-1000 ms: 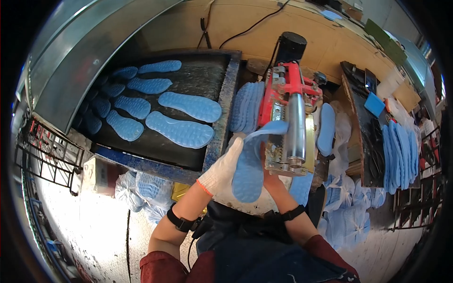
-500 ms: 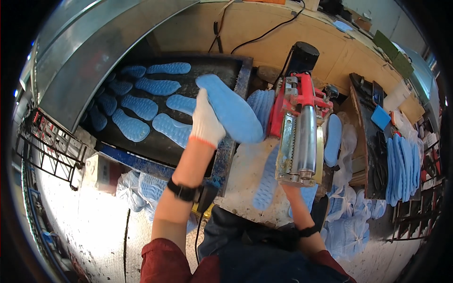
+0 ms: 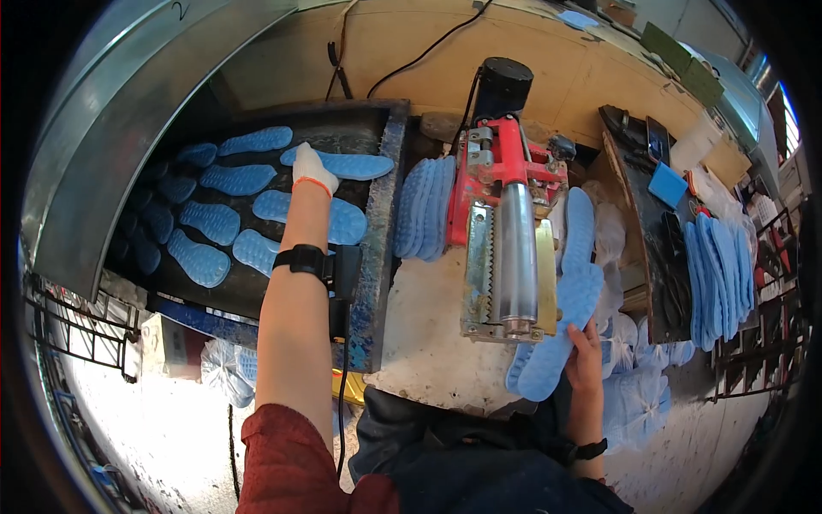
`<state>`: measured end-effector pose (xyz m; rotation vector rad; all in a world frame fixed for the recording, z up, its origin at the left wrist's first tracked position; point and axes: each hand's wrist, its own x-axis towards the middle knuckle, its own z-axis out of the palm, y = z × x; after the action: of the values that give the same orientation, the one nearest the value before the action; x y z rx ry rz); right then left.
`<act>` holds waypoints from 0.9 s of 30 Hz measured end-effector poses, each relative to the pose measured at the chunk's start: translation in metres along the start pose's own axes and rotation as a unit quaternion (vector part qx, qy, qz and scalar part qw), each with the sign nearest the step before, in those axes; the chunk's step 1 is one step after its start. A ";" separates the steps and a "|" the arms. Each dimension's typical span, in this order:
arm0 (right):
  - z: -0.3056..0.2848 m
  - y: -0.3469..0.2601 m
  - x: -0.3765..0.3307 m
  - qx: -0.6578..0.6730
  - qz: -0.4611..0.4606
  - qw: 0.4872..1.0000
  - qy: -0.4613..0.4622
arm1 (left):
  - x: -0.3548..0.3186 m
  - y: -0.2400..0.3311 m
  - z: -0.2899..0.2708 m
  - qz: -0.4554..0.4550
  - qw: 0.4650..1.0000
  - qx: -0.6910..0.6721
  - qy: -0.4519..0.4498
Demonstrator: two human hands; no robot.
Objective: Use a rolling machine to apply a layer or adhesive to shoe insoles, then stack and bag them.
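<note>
My left hand (image 3: 312,168), in a white knit glove, reaches to the far part of the black belt (image 3: 347,137). Its closed fingers are on a blue insole (image 3: 360,166) lying crosswise there; the glove covers part of it. Several blue dimpled insoles (image 3: 214,221) lie spread over the same belt. My bare right hand (image 3: 586,360) is at the near right corner of the red roller machine (image 3: 514,158), fingers closed on the edge of a blue insole (image 3: 548,361). More blue insoles (image 3: 578,227) overlap behind it, beside the steel roller (image 3: 515,257).
A stack of blue insoles (image 3: 424,210) stands between belt and machine. On the right, a dark side table (image 3: 638,248) bears another insole stack (image 3: 719,278) and a phone (image 3: 658,141). Bagged insoles (image 3: 634,403) lie below. A metal hood (image 3: 145,111) overhangs the belt's left side.
My left hand has carried an insole leftward and away from me, from above the belt's edge down onto it. My right hand has come out from below the roller, now showing an insole.
</note>
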<state>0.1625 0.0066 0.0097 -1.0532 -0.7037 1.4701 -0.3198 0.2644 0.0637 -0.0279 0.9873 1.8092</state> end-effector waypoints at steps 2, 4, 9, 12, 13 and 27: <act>0.007 -0.005 0.001 0.012 -0.020 1.000 0.019 | 0.002 0.019 -0.011 0.105 0.950 0.284 0.070; 0.000 -0.012 -0.002 0.016 -0.040 0.998 0.047 | -0.069 -0.001 0.025 0.145 0.910 0.378 0.085; -0.007 -0.006 0.009 -0.213 -0.183 0.957 0.077 | -0.187 -0.022 0.010 0.193 0.940 0.192 -0.205; 0.014 -0.028 0.015 -0.419 -0.299 0.853 0.084 | -0.236 -0.036 -0.034 0.161 0.921 0.156 -0.319; 0.022 -0.038 0.017 -0.503 -0.354 0.785 0.074 | -0.255 -0.040 -0.041 0.160 0.920 0.157 -0.322; 0.061 -0.074 0.035 -0.574 -0.465 0.674 0.002 | -0.302 -0.084 0.005 0.087 0.898 0.101 -0.420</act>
<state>0.1413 0.0622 0.0928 -1.2277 -1.9283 -0.0350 -0.1091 0.0478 0.1493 0.9227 0.5403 1.6048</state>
